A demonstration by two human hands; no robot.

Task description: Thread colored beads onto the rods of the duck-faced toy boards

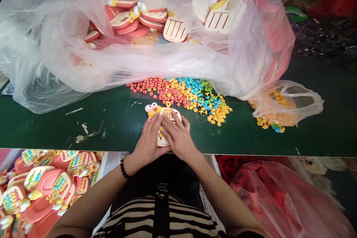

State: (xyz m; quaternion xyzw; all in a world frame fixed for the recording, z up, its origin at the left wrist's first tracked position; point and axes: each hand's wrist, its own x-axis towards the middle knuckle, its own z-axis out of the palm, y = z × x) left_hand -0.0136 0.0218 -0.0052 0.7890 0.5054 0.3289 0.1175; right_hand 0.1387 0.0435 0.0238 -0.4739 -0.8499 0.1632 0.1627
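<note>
Duck-head toy (167,114) lies on the green table (55,134), close to the edge nearest the person, under both hands. The left hand (147,139) and right hand (180,135) sit side by side, fingers flat and pressing down on it, pinching nothing. Just beyond lies a heap of loose coloured keys (178,95). Finished-looking toys (36,189) at lower left already carry their keys; bare toys (174,29) in the clear plastic bag (55,33) show empty slots — these are still left. How full this one is — the hands hide that.
</note>
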